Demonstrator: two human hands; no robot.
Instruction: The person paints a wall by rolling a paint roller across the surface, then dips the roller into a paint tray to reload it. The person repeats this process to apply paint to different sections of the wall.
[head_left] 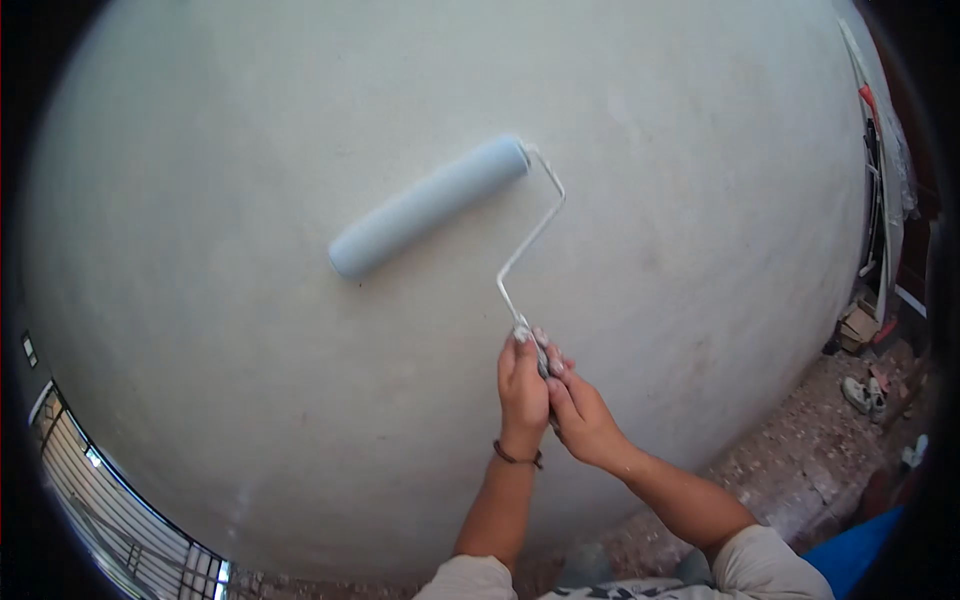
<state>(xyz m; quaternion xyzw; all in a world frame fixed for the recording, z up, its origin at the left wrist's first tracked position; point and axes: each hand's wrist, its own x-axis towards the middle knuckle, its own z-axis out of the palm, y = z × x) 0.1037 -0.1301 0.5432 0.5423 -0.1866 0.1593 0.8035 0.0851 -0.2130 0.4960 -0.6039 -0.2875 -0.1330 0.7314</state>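
1. Grip: left hand (524, 395) and right hand (588, 422) clasp the roller (430, 208) by its handle — whitish smears could cause slipping.
2. Position: roller tilted at the wall (250, 330), contact unclear — uneven pressure could cause streaks.

Long pale-blue fabric paint roller (430, 208) on a white-smeared wire frame (530, 240); broad, flat pale-grey plaster wall (250, 350) with faint brownish blotches; thin dark-brown cord bracelet (516, 457); light-beige cloth sleeves (770, 565); bright-blue patch (855, 550) at lower right.
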